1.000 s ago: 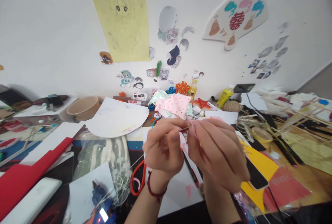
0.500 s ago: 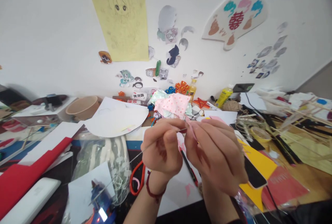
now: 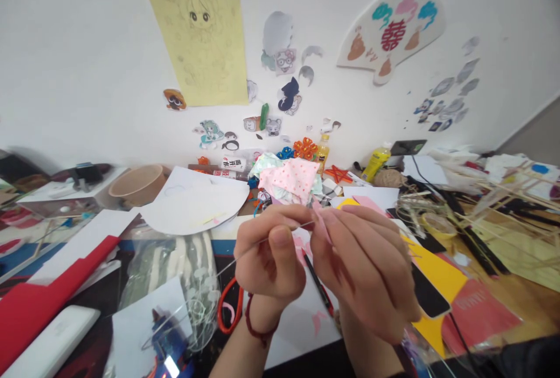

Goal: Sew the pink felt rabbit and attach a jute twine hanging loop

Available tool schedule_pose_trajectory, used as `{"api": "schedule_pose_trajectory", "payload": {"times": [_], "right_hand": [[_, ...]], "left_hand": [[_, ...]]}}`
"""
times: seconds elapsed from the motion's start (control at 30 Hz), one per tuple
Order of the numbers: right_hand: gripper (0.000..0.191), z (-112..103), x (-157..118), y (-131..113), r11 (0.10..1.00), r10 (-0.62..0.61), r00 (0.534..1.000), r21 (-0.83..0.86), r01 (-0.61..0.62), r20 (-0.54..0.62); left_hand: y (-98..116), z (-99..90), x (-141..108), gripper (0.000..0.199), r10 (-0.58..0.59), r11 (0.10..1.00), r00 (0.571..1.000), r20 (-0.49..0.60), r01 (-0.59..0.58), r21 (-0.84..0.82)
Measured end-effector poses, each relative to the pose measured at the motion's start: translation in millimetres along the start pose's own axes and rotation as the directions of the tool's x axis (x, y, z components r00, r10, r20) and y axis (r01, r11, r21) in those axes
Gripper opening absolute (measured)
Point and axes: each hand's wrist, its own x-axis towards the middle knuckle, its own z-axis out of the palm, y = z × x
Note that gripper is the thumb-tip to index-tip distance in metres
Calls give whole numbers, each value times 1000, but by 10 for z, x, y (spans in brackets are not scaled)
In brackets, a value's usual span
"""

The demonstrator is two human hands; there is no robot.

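My left hand [image 3: 271,258] is closed, thumb and forefinger gripping a thin pale wire [image 3: 234,262] that trails down to the left. Opposite it, my right hand [image 3: 367,267] pinches a small pink strip [image 3: 322,225], whether paper or cloth I cannot tell. The wire's end meets the strip between the two sets of fingertips; the exact contact is hidden. Below the hands lies a white sheet [image 3: 301,337] with pink scraps [image 3: 320,322] and a black-and-red pen [image 3: 319,286]. Scissors with orange-red handles [image 3: 224,308] rest beside my left wrist.
A blue tool with a nozzle and light [image 3: 170,337] stands at lower left, near discs on wires [image 3: 201,293]. Spotted pink cloth [image 3: 294,181] is heaped behind the hands. A phone [image 3: 431,293] lies on yellow sheets at right, before thin wooden sticks [image 3: 494,191].
The view has shifted slightly. Both hands keep nearly the same pose, still holding the wire and the pink strip, and the strip's upper tip shows a little more.
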Motion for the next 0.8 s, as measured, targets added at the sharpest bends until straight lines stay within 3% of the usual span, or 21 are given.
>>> {"api": "schedule_pose_trajectory", "payload": {"times": [0.3, 0.43, 0.6, 0.8], "right_hand": [[15, 29, 10, 26, 999, -31, 999, 9, 31, -20], [17, 33, 30, 5, 1000, 13, 999, 20, -12, -31], [20, 36, 34, -6, 998, 39, 999, 54, -37, -35], [20, 126, 83, 46, 993, 51, 996, 114, -42, -72]], "left_hand": [[31, -35, 20, 13, 9, 1000, 998, 57, -11, 25], [41, -51, 48, 12, 15, 999, 998, 62, -17, 29], [50, -74, 73, 11, 51, 996, 994, 92, -57, 65], [-3, -23, 88, 10, 142, 979, 989, 45, -147, 142]]}}
